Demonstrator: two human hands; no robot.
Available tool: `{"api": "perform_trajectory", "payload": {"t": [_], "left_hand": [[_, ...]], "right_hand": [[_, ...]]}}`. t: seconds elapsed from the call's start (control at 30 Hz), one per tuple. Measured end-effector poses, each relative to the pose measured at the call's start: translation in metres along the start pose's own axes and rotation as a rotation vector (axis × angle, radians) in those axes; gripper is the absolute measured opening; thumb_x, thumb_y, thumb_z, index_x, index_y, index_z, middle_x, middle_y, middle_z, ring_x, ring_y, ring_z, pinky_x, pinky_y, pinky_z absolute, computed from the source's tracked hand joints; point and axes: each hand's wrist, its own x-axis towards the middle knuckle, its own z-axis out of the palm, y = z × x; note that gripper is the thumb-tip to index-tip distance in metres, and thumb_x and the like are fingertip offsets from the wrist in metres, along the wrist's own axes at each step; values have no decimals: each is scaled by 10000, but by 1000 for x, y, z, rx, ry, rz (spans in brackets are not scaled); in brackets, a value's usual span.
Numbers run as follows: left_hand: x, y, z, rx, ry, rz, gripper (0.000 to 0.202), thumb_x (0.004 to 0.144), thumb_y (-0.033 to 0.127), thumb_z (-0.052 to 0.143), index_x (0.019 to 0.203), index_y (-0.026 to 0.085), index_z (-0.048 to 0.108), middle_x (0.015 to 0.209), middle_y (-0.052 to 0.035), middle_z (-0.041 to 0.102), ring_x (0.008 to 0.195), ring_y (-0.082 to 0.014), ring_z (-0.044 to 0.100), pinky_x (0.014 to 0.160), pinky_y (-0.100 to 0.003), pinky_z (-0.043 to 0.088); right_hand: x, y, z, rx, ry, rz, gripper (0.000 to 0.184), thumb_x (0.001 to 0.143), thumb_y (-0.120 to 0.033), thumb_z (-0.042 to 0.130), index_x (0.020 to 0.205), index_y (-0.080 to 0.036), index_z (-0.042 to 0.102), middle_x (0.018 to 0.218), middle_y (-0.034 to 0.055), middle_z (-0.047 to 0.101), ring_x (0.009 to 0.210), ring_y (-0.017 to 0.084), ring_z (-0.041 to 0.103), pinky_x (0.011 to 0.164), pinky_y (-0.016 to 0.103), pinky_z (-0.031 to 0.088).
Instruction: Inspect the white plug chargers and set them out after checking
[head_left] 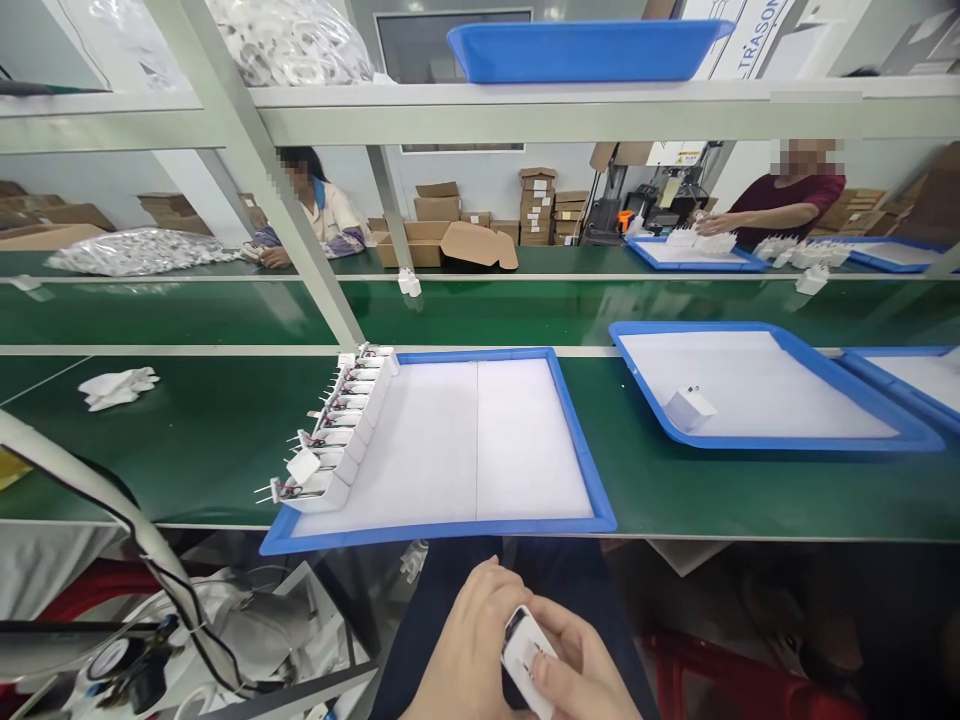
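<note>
Low in front of my lap, both hands are closed around a white plug-in charger (525, 655) with a dark strip at its upper end. My left hand (465, 640) wraps it from the left. My right hand (585, 665) grips the other side, its thumb lying across the white face near small metal pins. Beyond them on the bench lies a blue tray (480, 530) with a white liner. Along its left edge stands a row of open white charger housings (341, 435), with wires and pins showing.
Another blue tray (795, 440) at right holds one white charger (690, 408). A white cloth or glove (118, 387) lies at left on the green bench (202, 440). A slanted metal post (262, 170) rises behind the tray. Two people work across the bench.
</note>
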Motion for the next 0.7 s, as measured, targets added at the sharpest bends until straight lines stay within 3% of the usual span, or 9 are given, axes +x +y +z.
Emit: {"api": "perform_trajectory", "payload": {"t": [0.1, 0.2, 0.27, 0.37, 0.43, 0.53, 0.63, 0.7], "left_hand": [[-1, -1, -1, -38, -71, -19, 430, 707, 233, 623, 1100, 199, 453, 908, -51, 600, 838, -216, 640, 929, -518, 518], [0, 2, -4, -66, -72, -44, 353, 725, 195, 589, 1056, 209, 469, 892, -42, 602, 826, -206, 634, 939, -493, 508], [0, 7, -5, -98, -63, -61, 347, 734, 198, 601, 1059, 217, 482, 897, -45, 612, 820, -214, 632, 935, -484, 506], [1, 13, -1, -175, -4, -158, 347, 725, 234, 637, 1052, 247, 520, 887, -47, 609, 825, -246, 625, 843, -451, 541], [2, 15, 6, -223, 61, -227, 259, 741, 264, 618, 991, 270, 548, 846, -44, 584, 799, -257, 613, 736, -422, 553], [6, 16, 16, -384, 102, -405, 169, 761, 311, 619, 915, 275, 559, 840, -45, 546, 786, -249, 581, 682, -385, 525], [13, 12, 19, -622, 72, -553, 268, 801, 370, 619, 1021, 252, 522, 890, -37, 517, 769, -200, 543, 689, -329, 489], [17, 7, 18, -822, 65, -607, 330, 834, 425, 589, 1088, 245, 481, 912, -23, 505, 757, -166, 518, 676, -283, 456]], "right_hand": [[12, -95, -65, -256, -88, -172, 503, 526, -346, 896, 955, -142, 731, 917, 125, 760, 959, 350, 679, 759, 433, 586], [35, -184, -148, -294, -13, -290, 295, 772, -363, 692, 1032, -224, 677, 1089, 27, 734, 1027, 228, 614, 737, 438, 548], [53, -209, -193, -528, 96, -418, 193, 699, -215, 729, 860, -321, 739, 1008, -89, 733, 1188, 245, 560, 746, 293, 566], [77, -200, -229, -897, 163, -477, 182, 635, -121, 711, 705, -285, 748, 947, -69, 732, 1275, 315, 477, 832, 287, 539], [82, -189, -235, -909, 197, -474, 222, 681, -176, 673, 852, -292, 755, 923, -42, 731, 1153, 325, 577, 754, 307, 545], [72, -190, -222, -843, 306, -557, 291, 764, -326, 622, 1042, -333, 707, 882, -38, 727, 967, 273, 662, 591, 289, 506], [45, -184, -180, -820, 380, -649, 342, 843, -466, 527, 1050, -254, 699, 976, 0, 738, 986, 256, 647, 729, 375, 534], [26, -154, -135, -823, 373, -671, 420, 889, -464, 510, 1152, -164, 639, 1101, 77, 714, 987, 244, 650, 815, 464, 539]]}}
